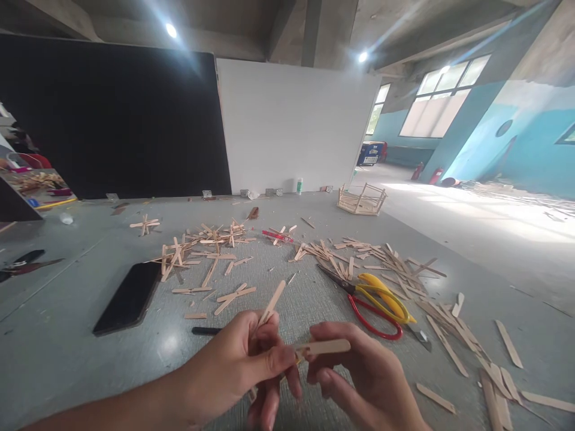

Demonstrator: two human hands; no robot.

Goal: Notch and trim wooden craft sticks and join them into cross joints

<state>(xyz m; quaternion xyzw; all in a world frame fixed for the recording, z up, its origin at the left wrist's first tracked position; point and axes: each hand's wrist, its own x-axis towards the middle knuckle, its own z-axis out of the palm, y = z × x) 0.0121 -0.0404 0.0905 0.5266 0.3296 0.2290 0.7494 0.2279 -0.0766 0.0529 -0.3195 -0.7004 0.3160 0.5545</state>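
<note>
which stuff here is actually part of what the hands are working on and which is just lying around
In hand:
- left hand holding an upright stick
- right hand holding a flat stick

Lying about:
- scissors
- black phone
- black pen
- loose sticks on the floor
- stick frame

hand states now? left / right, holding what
Left hand: closed on an upright craft stick.
Right hand: closed, pinching a flat-lying craft stick.
</note>
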